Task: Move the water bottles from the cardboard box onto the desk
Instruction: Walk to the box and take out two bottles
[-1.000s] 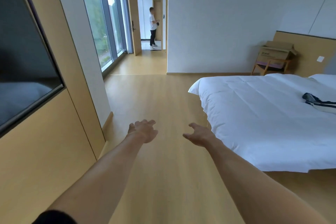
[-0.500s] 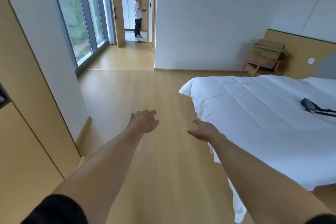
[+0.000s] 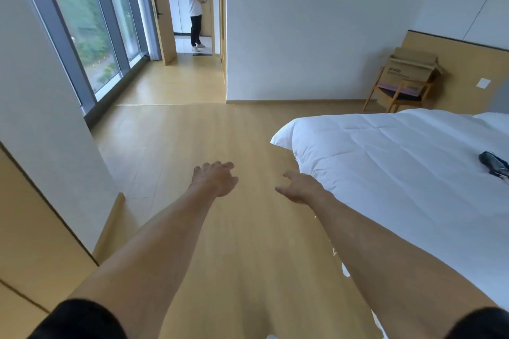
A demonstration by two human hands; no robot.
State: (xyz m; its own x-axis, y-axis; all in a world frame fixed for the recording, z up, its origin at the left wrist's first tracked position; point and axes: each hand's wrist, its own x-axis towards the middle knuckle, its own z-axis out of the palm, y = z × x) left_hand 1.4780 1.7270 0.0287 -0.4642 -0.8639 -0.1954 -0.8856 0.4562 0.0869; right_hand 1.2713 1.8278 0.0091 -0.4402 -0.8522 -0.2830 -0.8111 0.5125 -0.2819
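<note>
**Cross to the box with hands free**

Both hands, left and right, reach forward over the floor, fingers spread, holding nothing. Skirt the bed at 2 o'clock. The box sits on a chair at 1 o'clock, well apart; no bottles or table visible.

The open brown cardboard box sits on the wooden armchair at far right, beyond the white-quilted bed. The tall glass window runs along the left. A person in a white shirt stands in the far doorway.
</note>
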